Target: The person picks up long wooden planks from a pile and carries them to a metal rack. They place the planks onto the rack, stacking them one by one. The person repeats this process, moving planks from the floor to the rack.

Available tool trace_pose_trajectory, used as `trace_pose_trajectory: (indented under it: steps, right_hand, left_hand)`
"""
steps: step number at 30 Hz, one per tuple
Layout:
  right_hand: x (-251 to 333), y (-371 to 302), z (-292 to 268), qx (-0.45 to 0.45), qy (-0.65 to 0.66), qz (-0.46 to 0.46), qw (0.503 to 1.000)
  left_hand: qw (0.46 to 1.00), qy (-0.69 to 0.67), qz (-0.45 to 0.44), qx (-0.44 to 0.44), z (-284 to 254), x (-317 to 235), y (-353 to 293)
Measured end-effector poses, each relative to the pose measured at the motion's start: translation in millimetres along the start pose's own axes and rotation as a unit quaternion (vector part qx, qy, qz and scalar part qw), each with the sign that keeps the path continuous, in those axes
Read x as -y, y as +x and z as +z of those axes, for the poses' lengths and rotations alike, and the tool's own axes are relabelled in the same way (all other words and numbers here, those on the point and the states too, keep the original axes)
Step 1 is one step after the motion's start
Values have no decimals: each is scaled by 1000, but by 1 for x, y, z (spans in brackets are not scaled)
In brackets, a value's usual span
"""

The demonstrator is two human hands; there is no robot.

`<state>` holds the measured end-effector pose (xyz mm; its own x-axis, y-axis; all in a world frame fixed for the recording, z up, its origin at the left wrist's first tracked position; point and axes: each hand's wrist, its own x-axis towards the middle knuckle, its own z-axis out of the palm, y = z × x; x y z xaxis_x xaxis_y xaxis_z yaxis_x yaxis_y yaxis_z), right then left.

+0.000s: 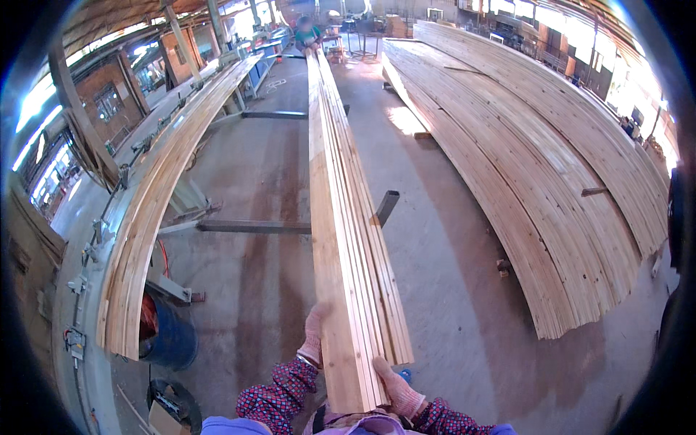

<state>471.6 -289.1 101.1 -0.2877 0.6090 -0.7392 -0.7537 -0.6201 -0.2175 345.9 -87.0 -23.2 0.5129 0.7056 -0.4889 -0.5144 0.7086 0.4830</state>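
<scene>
A bundle of long pale wooden boards [337,319] runs from my body toward the far end of the hall. At its left edge my left hand [315,332], in a pinkish work glove, is closed around the near end; its fingertips are partly hidden and blurred. My right hand [399,388], gloved too, grips the right side close to the end, thumb on top. Just right of the held boards lie more boards [384,304], their near ends a little farther from me. Across the far end stands a person in green [307,36], hands at the boards.
Steel support arms [254,227] cross beneath the boards, one with an upright stub [388,206] on the right. On the left, more boards [156,196] rest along a machine bench, above a blue drum [170,337]. Wide board stacks [522,159] fill the right side.
</scene>
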Motion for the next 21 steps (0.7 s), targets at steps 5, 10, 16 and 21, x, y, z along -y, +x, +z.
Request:
trace_pose_trajectory:
  steps: [5, 10, 16, 21]
  right_hand:
    - [42, -41, -6, 18, 0, -25, 1000]
    - [86, -71, -36, 125, 50, -71, 988]
    - [143, -101, -108, 164, 49, -132, 976]
    - [180, -124, -178, 149, 73, -165, 972]
  left_hand:
    - [964, 183, 191, 22, 75, -8, -10]
    - [992, 89, 28, 84, 190, -16, -14]
    - [990, 101, 27, 93, 278, 53, 1]
    - [994, 95, 18, 54, 365, 111, -2]
